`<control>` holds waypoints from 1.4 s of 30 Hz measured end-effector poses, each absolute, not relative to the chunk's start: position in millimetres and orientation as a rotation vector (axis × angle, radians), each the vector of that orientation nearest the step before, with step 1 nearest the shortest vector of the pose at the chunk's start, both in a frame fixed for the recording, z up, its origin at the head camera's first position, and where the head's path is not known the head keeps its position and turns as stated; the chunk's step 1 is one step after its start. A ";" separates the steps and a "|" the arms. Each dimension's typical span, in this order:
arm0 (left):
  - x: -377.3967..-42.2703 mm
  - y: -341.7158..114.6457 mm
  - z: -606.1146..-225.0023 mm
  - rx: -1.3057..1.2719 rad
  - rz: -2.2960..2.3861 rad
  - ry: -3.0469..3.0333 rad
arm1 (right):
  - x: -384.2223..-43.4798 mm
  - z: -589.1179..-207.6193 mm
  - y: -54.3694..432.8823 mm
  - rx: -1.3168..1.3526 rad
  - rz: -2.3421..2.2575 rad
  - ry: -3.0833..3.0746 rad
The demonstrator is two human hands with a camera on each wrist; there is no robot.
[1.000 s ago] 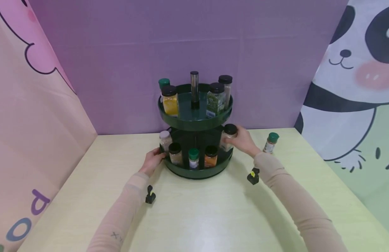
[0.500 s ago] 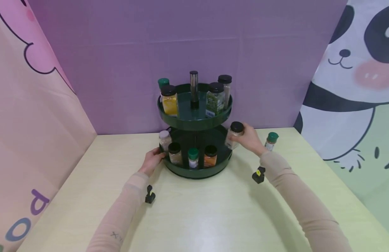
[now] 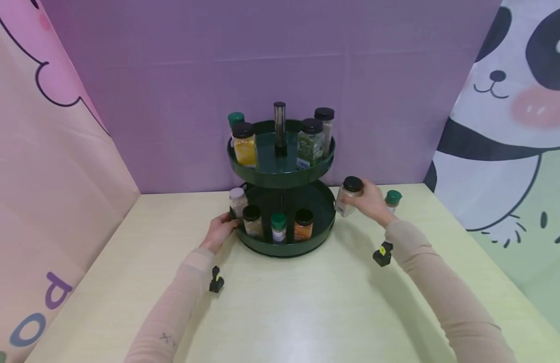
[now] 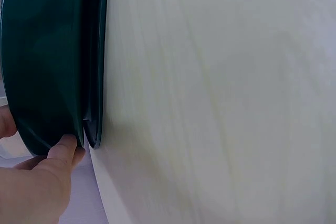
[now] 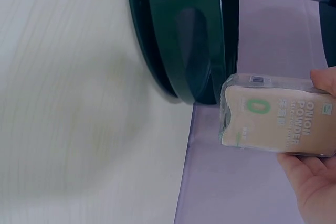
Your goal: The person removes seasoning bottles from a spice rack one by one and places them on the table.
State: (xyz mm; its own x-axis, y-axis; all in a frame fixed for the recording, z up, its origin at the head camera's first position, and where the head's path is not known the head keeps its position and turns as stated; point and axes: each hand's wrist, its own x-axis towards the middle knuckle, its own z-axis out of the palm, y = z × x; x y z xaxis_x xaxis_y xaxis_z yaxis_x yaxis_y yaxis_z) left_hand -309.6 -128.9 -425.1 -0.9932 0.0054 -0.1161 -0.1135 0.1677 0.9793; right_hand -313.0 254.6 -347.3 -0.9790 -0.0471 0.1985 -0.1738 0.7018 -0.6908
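A dark green two-tier turntable spice rack [image 3: 283,249] stands on the table. My left hand [image 3: 221,233] grips the left rim of its lower tier, with fingers on both sides of the green wall [image 4: 44,61] in the left wrist view. My right hand [image 3: 373,204] holds a black-capped onion powder jar [image 3: 347,200] just right of the lower tier, slightly tilted. In the right wrist view, the jar's label [image 5: 278,114] reads onion powder, and thumb and fingers pinch its opposite sides. The jar is outside the rim, apart from the table.
On the lower tier stand a pale-capped jar [image 3: 237,201], a brown jar [image 3: 253,224], a green-capped jar [image 3: 278,229] and an orange jar [image 3: 303,227]. Several jars occupy the upper tier [image 3: 282,179]. Behind my right hand, another green-capped jar [image 3: 392,198] is partly hidden. A purple backdrop [image 3: 189,126] rises behind.
My right hand has carried the onion powder jar rightward, from inside the lower tier to outside its rim. The left hand stays on the rim, and the rack has not visibly turned.
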 end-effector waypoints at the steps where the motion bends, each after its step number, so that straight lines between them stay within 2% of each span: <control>1: -309.7 -128.9 -425.1 -0.107 1.965 2.332 | -312.5 -347.2 256.4 0.164 1.139 -2.751; 10: -309.9 -128.7 -424.2 -0.084 1.962 2.340 | -308.8 -350.3 271.4 0.079 1.110 -2.784; 42: -308.5 -128.5 -426.4 -0.118 1.969 2.318 | -292.2 -377.5 315.4 0.035 1.081 -2.777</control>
State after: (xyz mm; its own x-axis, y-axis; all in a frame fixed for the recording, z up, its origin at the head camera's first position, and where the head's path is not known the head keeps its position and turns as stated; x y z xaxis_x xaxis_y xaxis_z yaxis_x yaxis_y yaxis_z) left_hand -308.5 -128.5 -426.4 -0.9922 0.0042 -0.1248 -0.1225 0.1617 0.9792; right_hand -292.2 315.4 -377.5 -0.9867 0.0364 0.1587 -0.0804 0.7384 -0.6696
